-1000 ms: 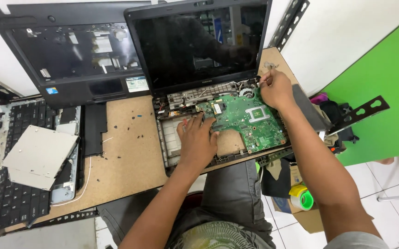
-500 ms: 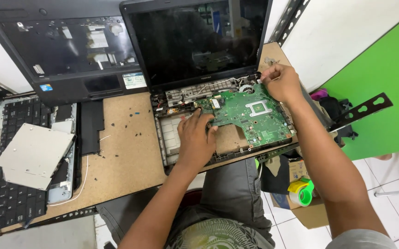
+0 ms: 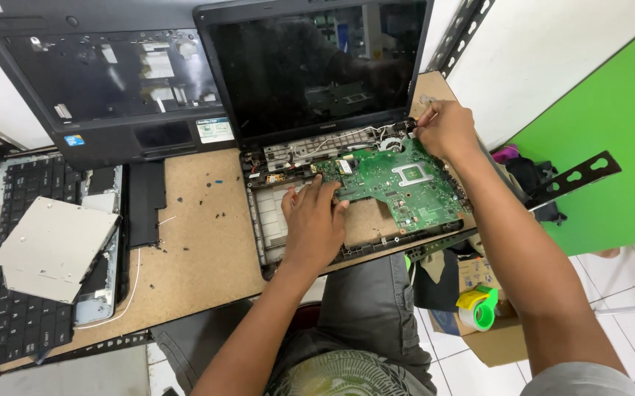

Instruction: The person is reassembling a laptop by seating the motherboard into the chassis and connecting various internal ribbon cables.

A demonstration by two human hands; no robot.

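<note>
An opened black laptop with a dark screen [image 3: 317, 66] stands on a wooden table [image 3: 192, 242]. Its base shell [image 3: 269, 220] is stripped, and a green motherboard [image 3: 405, 180] lies bare inside. My left hand [image 3: 314, 220] lies flat on the base with fingers spread, its fingertips touching the board's left edge. My right hand [image 3: 446, 132] is at the right rear hinge corner, fingers pinched around a small thin tool that is mostly hidden by the hand.
A removed black palmrest cover [image 3: 112, 88] lies at the back left. A silver optical drive [image 3: 53, 246] rests on a black keyboard [image 3: 9, 330]. Small screws [image 3: 211, 213] dot the table. A cardboard box [image 3: 497, 341] with green tape rolls [image 3: 482, 312] sits on the floor beside a green panel [image 3: 603, 147].
The view has shifted slightly. My right hand has edged closer to the hinge corner. My left hand stays on the base.
</note>
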